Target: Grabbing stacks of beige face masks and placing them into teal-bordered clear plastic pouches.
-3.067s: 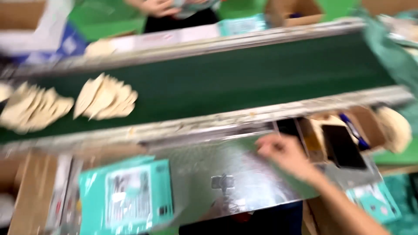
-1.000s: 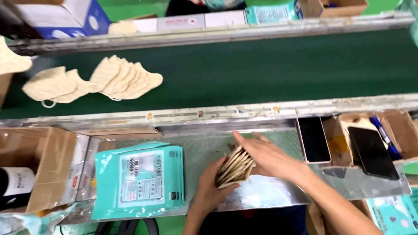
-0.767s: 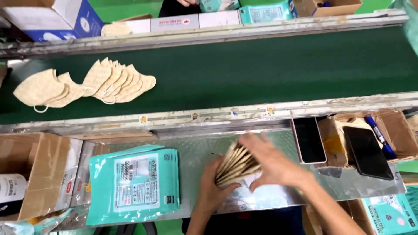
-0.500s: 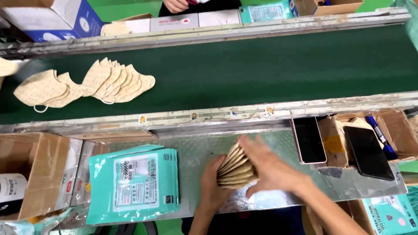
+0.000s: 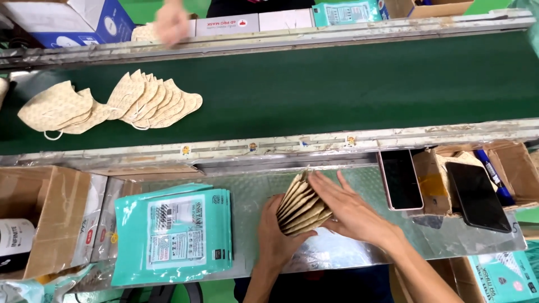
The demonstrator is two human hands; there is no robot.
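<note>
Shifted slightly rightward, both hands' fingers (image 5: 337,193) clamp the beige mask stack (image 5: 302,205), edges fanning up-left.

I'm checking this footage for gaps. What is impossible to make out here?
Head view only:
- Stack of beige masks: count and lower edges hidden by the left hand and right hand.
- Co-worker's hand: motion-blurred, cut by the top edge.
- Bottle: cut by the left edge.
</note>
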